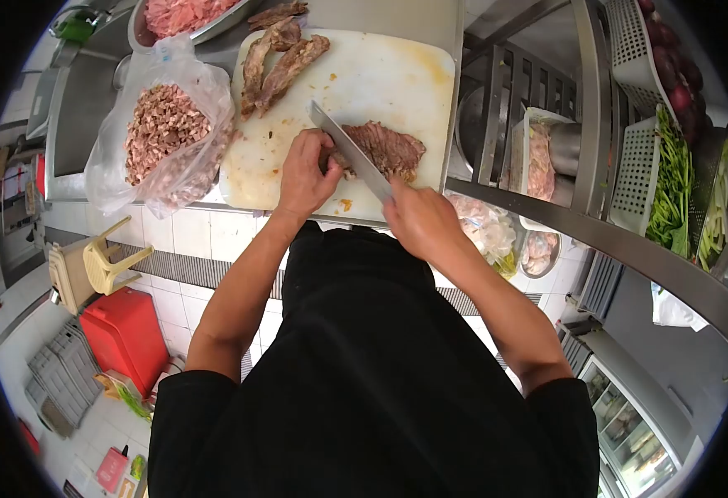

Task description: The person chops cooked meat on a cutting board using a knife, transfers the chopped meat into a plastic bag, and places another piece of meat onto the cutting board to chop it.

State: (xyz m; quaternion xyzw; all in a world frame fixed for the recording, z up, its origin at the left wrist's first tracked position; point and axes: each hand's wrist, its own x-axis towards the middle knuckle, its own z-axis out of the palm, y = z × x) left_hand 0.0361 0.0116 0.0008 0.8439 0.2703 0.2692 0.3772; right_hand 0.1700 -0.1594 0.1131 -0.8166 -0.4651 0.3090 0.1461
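My right hand (420, 222) is closed round the handle of a kitchen knife (351, 156). Its blade points up and to the left across the white cutting board (381, 75). My left hand (306, 176) has curled fingers on a piece of cooked meat just left of the blade, mostly hidden by the hand. To the right of the blade lies sliced cooked meat (387, 148). Long strips of browned meat (293, 70) rest at the board's upper left, with crumbs scattered about.
Left of the board sits a clear plastic bag (107, 158) of diced meat (163, 133). Behind it is a metal bowl of pink raw meat (185, 15). On the right stands a metal rack (584, 124) with baskets of greens (671, 183). A plastic stool (107, 259) and red bin (123, 336) are lower left.
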